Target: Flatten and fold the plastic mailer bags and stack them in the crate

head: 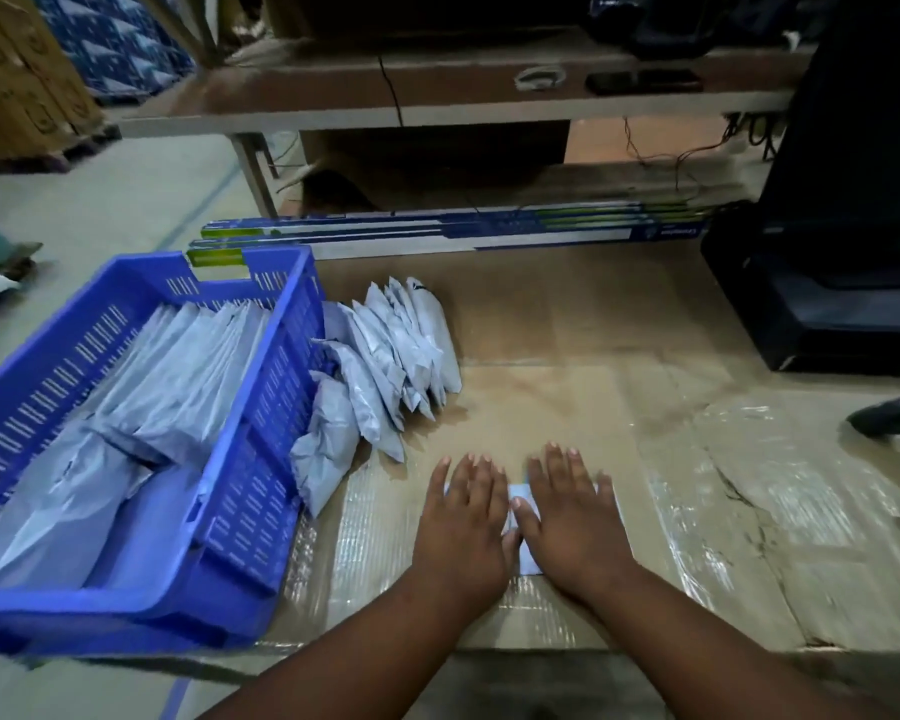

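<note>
Pressing flat, the left hand (pixel 466 517) and right hand (pixel 572 511) lay with fingers straight on 1 mailer bag (pixel 520 498), gripping nothing, at 3 o'clock from the crate (pixel 261 459). Lifting both palms together could let the slick plastic spring open.

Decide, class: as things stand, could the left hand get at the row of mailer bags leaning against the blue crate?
Probably yes. The left hand lies flat on a small mailer; the leaning bags stand ahead and to its left, beside the crate, with only bare cardboard between.
</note>
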The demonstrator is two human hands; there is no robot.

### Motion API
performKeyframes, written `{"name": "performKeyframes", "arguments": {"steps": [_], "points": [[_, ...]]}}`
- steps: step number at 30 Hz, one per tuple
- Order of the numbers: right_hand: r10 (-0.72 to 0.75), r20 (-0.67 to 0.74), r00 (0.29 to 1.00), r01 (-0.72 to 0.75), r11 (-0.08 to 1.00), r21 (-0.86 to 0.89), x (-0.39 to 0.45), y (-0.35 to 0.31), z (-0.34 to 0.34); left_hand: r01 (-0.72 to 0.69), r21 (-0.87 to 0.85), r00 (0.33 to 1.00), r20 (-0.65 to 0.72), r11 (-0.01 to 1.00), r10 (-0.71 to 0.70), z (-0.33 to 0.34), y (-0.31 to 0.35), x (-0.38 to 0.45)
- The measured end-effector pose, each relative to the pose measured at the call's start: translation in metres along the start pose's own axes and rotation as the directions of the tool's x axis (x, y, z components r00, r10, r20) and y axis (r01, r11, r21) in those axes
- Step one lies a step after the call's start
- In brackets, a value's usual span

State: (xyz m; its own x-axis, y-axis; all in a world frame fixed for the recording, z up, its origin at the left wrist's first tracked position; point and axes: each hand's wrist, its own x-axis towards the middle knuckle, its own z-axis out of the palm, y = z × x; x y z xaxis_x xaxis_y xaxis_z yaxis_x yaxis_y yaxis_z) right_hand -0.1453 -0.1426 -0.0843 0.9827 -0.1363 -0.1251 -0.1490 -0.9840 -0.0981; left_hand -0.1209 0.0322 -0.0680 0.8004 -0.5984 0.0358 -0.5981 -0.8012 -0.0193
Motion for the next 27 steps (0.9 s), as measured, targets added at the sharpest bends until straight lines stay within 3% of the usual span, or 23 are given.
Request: {"name": "performKeyframes", "arguments": {"steps": [9,17,21,24,27], "points": [[-0.028,-0.083,0.996,0.027,0.999,-0.023,-0.002,0.002,0.008,0.023,-0.187,1.000,-0.017,0.982,-0.026,0.027,-0.011,-0.003],[-0.066,-0.031,0.997,0.069,0.991,0.111,-0.005,0.011,-0.006,0.055,-0.276,0.993,0.117,0.960,-0.023,0.011,-0.022,-0.014],[-0.081,-0.113,0.990,0.100,0.980,0.173,-0.015,0.014,-0.013,0.020,-0.245,1.000,-0.016,0.969,-0.025,0.004,-0.022,-0.052],[-0.215,-0.186,0.959,0.229,0.972,0.059,-0.041,0.010,-0.019,-0.077,-0.217,0.997,-0.030,0.973,0.072,0.012,-0.020,-0.073],[-0.348,-0.127,0.929,0.347,0.937,-0.033,-0.060,0.002,-0.018,-0.079,-0.199,0.995,0.038,0.977,0.088,0.014,-0.026,-0.073]]}}
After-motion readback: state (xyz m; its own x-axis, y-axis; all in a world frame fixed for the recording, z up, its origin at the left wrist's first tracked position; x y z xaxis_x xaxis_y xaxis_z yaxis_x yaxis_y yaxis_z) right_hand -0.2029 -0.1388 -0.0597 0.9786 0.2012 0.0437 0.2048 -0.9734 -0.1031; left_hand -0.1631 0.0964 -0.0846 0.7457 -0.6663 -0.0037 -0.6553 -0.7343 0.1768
